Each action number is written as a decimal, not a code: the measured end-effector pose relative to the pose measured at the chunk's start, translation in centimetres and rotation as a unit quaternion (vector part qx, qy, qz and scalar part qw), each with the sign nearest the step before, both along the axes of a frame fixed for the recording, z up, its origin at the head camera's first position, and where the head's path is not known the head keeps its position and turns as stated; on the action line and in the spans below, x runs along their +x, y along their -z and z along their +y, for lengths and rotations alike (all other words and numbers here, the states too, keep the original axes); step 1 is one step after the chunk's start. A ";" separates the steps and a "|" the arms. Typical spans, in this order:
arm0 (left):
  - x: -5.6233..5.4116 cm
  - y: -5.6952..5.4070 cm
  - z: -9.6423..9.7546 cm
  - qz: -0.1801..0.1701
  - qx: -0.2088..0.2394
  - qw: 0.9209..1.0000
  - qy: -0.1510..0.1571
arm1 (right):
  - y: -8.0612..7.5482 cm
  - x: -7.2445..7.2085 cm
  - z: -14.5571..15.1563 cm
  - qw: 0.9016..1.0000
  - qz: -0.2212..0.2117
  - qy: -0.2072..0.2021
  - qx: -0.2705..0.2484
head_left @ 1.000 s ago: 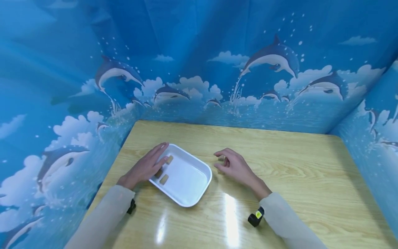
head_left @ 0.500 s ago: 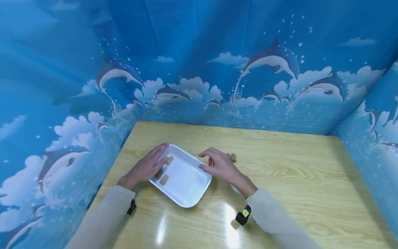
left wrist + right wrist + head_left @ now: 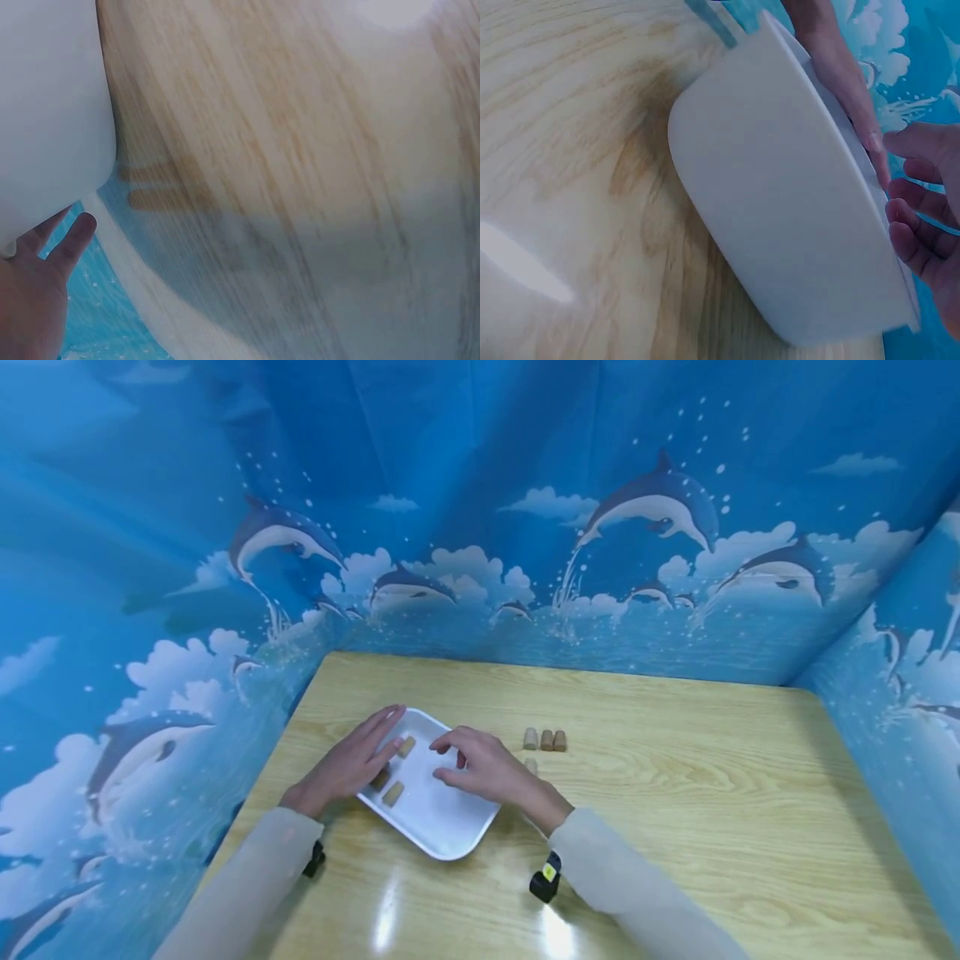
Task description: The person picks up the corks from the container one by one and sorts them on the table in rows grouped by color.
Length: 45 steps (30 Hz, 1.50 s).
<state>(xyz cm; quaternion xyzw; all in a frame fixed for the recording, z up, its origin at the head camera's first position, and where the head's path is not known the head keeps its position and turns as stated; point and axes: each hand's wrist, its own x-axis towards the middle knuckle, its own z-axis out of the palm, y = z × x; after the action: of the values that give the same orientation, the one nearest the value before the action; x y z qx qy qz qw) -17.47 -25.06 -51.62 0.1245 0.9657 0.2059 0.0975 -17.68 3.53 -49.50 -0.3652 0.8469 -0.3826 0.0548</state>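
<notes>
A white rectangular tray (image 3: 450, 827) sits on the wooden table. Inside it lie small tapered pieces that look like cork stoppers: a tan stopper (image 3: 407, 746), another tan stopper (image 3: 392, 793) and a darker stopper (image 3: 381, 778) partly under the left hand. My left hand (image 3: 352, 758) rests on the tray's left rim, fingers straight, thumb over the inside. Above the tray's right half hovers my right hand (image 3: 480, 764), thumb and index finger apart, the others loosely curled. Nothing shows between its fingers. In the right wrist view, the tray's outer wall (image 3: 772, 187) hides the tray floor.
Right of the tray, a pale stopper (image 3: 530, 738) stands in a row with two brown stoppers (image 3: 553, 741). Another pale stopper (image 3: 532, 767) is nearer, partly hidden by the right hand. A blue dolphin-print curtain (image 3: 480, 527) rises behind the table (image 3: 690, 793).
My right hand has moved left from the table to over the tray, uncovering the stoppers on the table. My left hand and the tray have stayed in place.
</notes>
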 end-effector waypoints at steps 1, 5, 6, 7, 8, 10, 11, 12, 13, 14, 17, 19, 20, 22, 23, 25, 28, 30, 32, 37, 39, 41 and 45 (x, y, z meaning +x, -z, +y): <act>0.0 0.0 0.0 0.001 -0.001 1.000 0.003 | 0.0 0.0 -0.4 1.000 0.000 -0.004 0.005; -0.1 -0.1 0.0 0.007 0.008 1.000 0.013 | 0.1 0.1 -1.7 1.000 -0.002 -0.013 0.025; -0.1 -0.1 0.0 0.007 0.011 1.000 0.017 | 0.1 0.2 -2.0 0.999 -0.004 -0.014 0.031; -0.1 -0.1 -0.1 0.009 0.012 1.000 0.020 | 0.3 0.2 -2.3 0.999 -0.004 -0.014 0.040; -0.1 -0.1 -0.1 0.008 0.017 1.000 0.021 | 0.4 0.2 -2.6 0.999 -0.002 -0.015 0.048; 0.0 -0.1 -0.2 0.009 0.019 0.999 0.024 | 0.6 0.3 -3.3 0.998 0.007 -0.018 0.063; 0.0 -0.1 -0.3 0.010 0.022 0.999 0.025 | 0.7 0.3 -3.6 0.997 0.015 -0.019 0.068; 0.0 -0.1 -0.3 0.009 0.023 0.999 0.026 | 0.8 0.3 -4.0 0.997 0.021 -0.021 0.073; 0.0 -0.1 -0.4 0.009 0.024 0.999 0.027 | 0.9 0.3 -4.3 0.997 0.027 -0.022 0.076; 0.0 -0.1 -0.4 0.008 0.027 0.999 0.027 | 0.9 0.4 -4.6 0.996 0.032 -0.024 0.077; 0.0 -0.2 -0.3 0.004 0.028 0.999 0.026 | 1.1 0.5 -5.3 0.996 0.038 -0.024 0.081; 0.0 -0.2 -0.3 0.001 0.026 0.999 0.024 | 1.2 0.5 -5.7 0.995 0.039 -0.023 0.084; 0.0 -0.2 -0.2 0.000 0.025 0.999 0.023 | 1.2 0.6 -5.9 0.995 0.040 -0.023 0.086; 0.0 -0.2 -0.3 0.001 0.023 0.999 0.023 | 1.3 0.6 -6.2 0.995 0.041 -0.023 0.088; 0.0 -0.2 -0.3 0.002 0.024 0.999 0.024 | 1.3 0.6 -6.4 0.995 0.039 -0.023 0.090; -0.1 -0.1 -0.3 0.005 0.023 0.999 0.027 | 1.5 0.6 -6.8 0.995 0.033 -0.023 0.095; -0.1 -0.2 -0.4 0.006 0.024 0.999 0.029 | 1.8 0.8 -7.4 0.994 0.022 -0.018 0.108; 0.0 -0.1 -0.4 0.006 0.024 0.999 0.029 | 2.0 1.0 -7.8 0.993 0.018 -0.012 0.119; 0.0 -0.2 -0.3 0.003 0.022 0.999 0.026 | 2.2 1.2 -8.1 0.991 0.019 -0.004 0.132; 0.0 -0.4 -0.2 0.000 0.018 1.000 0.020 | 2.6 1.5 -8.8 0.986 0.036 0.008 0.160; 0.0 -0.4 -0.2 0.003 0.017 1.000 0.022 | 2.7 1.5 -9.0 0.985 0.045 0.007 0.167; 0.1 -0.4 -0.2 0.006 0.015 1.000 0.024 | 2.7 1.6 -9.1 0.984 0.050 0.005 0.172; 0.1 -0.4 -0.2 0.009 0.014 0.999 0.028 | 2.6 1.8 -9.2 0.983 0.047 -0.002 0.175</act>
<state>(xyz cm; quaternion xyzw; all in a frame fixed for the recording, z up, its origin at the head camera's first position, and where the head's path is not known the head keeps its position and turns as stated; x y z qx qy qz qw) -17.36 -25.23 -51.21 0.1547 0.9597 0.2153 0.0928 -15.90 -5.68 -52.07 -0.3688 0.9019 -0.2105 0.0788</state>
